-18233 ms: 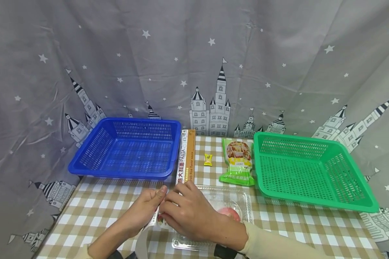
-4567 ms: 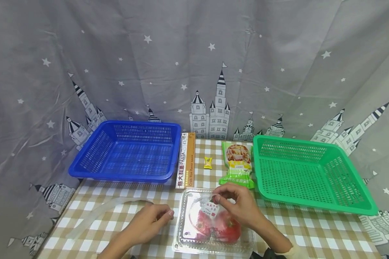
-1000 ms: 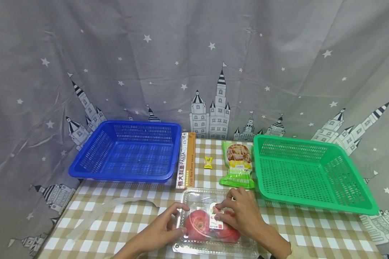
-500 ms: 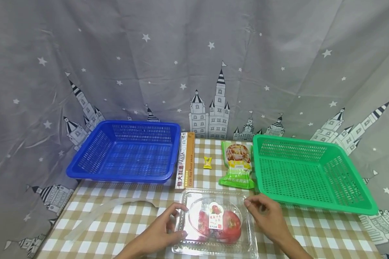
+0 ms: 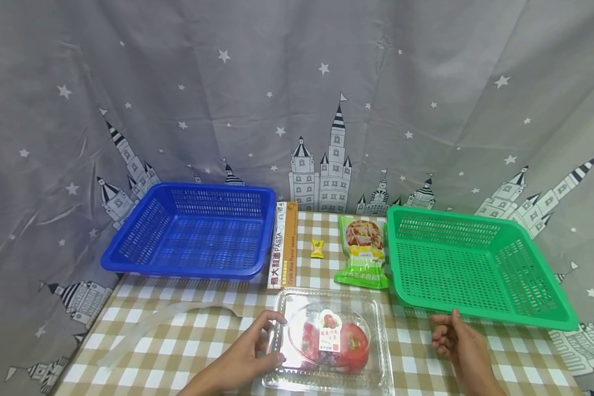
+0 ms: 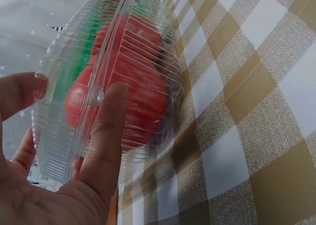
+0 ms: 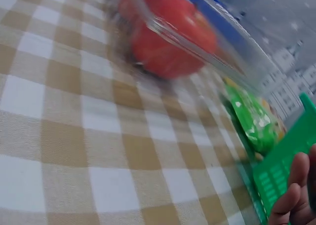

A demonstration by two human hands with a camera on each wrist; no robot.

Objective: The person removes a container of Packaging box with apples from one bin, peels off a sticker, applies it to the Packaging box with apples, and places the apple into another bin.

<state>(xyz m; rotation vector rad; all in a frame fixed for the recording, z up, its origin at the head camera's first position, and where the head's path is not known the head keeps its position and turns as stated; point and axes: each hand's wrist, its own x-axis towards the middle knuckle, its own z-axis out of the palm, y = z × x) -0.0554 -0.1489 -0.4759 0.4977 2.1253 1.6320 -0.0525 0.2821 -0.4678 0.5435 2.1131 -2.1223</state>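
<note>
Tomatoes (image 5: pixel 344 346) in a clear clamshell box (image 5: pixel 329 336) sit at the near middle of the checked surface (image 5: pixel 178 341), a sticker on the lid. From the head view, the left hand (image 5: pixel 245 357) holds the box's left edge, thumb and fingers curled onto it in a narrow grip. The right hand (image 5: pixel 457 344) hangs apart from the box, just before the green basket (image 5: pixel 475 264), fingers loosely curled and holding nothing. A blue basket (image 5: pixel 193 231), a pasta box (image 5: pixel 284 245), a small yellow candy (image 5: pixel 318 247) and a green snack bag (image 5: pixel 363 250) lie farther back.

Left wrist view: the thumb (image 6: pixel 106 136) presses the ribbed lid (image 6: pixel 123 87) over the red fruit.

Right wrist view: fingertips (image 7: pixel 296 190) show beside the green basket (image 7: pixel 281 180), with the blurred box (image 7: pixel 177 37) well away.
</note>
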